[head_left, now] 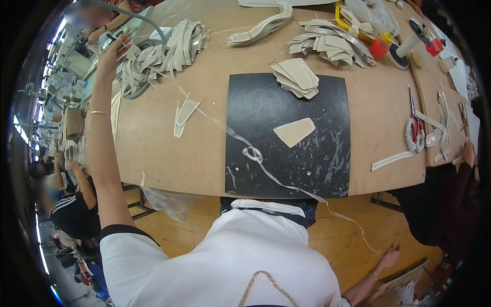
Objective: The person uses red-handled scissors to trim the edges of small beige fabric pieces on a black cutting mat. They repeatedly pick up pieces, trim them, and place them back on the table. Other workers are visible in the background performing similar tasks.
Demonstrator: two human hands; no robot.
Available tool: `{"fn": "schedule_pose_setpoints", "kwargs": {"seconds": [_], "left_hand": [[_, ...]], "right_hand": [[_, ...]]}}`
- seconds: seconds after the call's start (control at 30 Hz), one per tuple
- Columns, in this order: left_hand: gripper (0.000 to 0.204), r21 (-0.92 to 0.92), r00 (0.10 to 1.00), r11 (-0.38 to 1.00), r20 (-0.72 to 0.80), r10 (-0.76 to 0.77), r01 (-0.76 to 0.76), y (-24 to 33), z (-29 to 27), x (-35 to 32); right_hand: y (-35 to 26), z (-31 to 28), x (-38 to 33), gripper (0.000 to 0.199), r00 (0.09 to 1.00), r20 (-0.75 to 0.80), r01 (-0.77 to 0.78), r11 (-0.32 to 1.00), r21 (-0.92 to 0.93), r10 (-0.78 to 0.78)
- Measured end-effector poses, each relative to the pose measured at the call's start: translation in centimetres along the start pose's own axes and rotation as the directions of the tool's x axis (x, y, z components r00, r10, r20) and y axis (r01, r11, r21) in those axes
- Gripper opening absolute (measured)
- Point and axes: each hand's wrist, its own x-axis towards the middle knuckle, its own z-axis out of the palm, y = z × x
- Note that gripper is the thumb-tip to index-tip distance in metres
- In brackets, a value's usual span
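Note:
My left hand [113, 53] reaches to the far left beside a pile of pale grey fabric pieces [144, 62]. Its fingers are closed on what looks like the end of a long pale strip [284, 182]. The strip runs slantwise across the table and over a black cutting mat [255, 102], with a loose loop in its middle, and trails off the near edge. Close to its far end, low on the right, is my right hand [389, 257], with curled fingers; contact with the strip cannot be made out. A cream, rounded fabric piece [295, 131] lies flat on the mat.
A stack of cream pieces [296, 78] sits at the mat's far edge. Behind lie a tied bundle [262, 29] and a fanned pile [332, 45]. Red-handled scissors [414, 128], a red bottle [380, 47] and a white stand [406, 47] are rightward. Other people work on both sides.

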Motion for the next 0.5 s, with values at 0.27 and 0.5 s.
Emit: {"fn": "schedule_pose_setpoints", "kwargs": {"seconds": [0.27,0.5], "left_hand": [[0.035,-0.006,0.997,0.998,0.050,0.059,-0.059,2.2,1.9,-2.8],[0.033,-0.111,0.999,0.993,-0.018,0.047,-0.049,0.7,0.0,-2.0]], "right_hand": [[-31.7,-21.1,-15.7,0.023,0.617,-0.165,0.413,0.138,0.900,-0.769],[-42.6,-25.8,-21.7,0.022,0.173,-0.071,0.602,0.049,0.797,-0.982]]}}
